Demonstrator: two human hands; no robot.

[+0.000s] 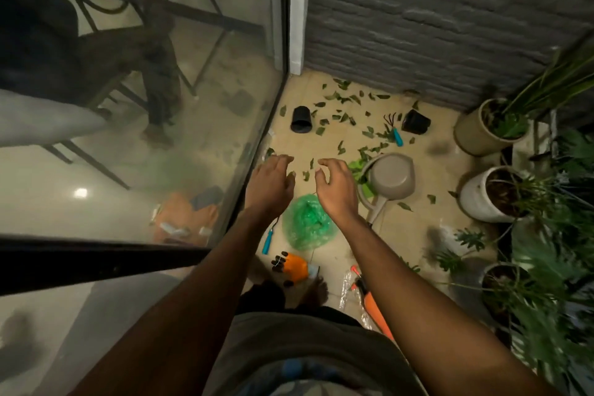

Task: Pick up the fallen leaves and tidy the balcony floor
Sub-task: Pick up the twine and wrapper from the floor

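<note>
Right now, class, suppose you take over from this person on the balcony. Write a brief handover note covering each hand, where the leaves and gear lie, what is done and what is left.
Left hand: open, empty, reaching out over the floor.
Right hand: open, empty, fingers loosely curled, beside it.
Leaves: scattered from the far wall to just beyond the hands.
Green bag: on the floor under the right wrist.
Black pot: tipped over near the glass.
Hand rake: among the leaves.
Done: nothing visibly gathered.
Left: pick up the leaves, then tidy the pot and tools.
</note>
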